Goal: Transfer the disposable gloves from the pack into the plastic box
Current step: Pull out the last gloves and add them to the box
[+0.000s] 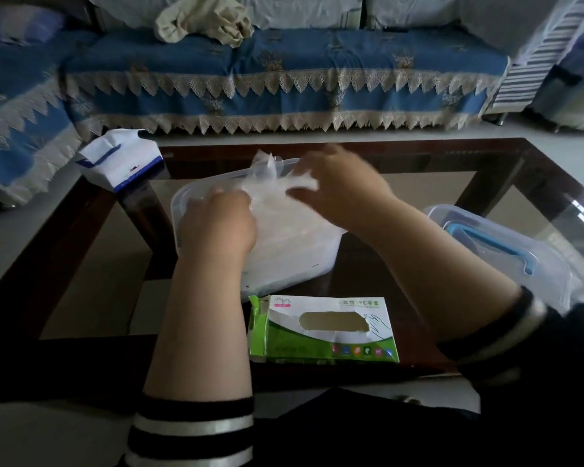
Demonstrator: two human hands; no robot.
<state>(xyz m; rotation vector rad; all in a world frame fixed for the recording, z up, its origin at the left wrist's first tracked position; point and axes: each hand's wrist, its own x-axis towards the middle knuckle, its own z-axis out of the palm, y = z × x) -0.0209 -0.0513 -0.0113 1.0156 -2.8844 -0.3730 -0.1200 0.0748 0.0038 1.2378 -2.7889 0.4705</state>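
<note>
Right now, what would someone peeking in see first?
Two bare hands, the left hand and right hand, handling thin clear plastic gloves over a translucent plastic box mid-table. Nearer the person lies a green-and-white cardboard glove pack, its window looking empty. A clear lid with a blue handle sits at right.

You work at a low table (506, 183) with a dark wooden frame and a glass top. The clear plastic box (297, 261) stands near its middle. Just in front of the box, toward you, lies the green and white glove pack (324, 332). To the right of the box rests a clear lid with a blue handle (496, 244). To the left and behind the box, at the table corner, sits a white and blue packet (122, 160).
</note>
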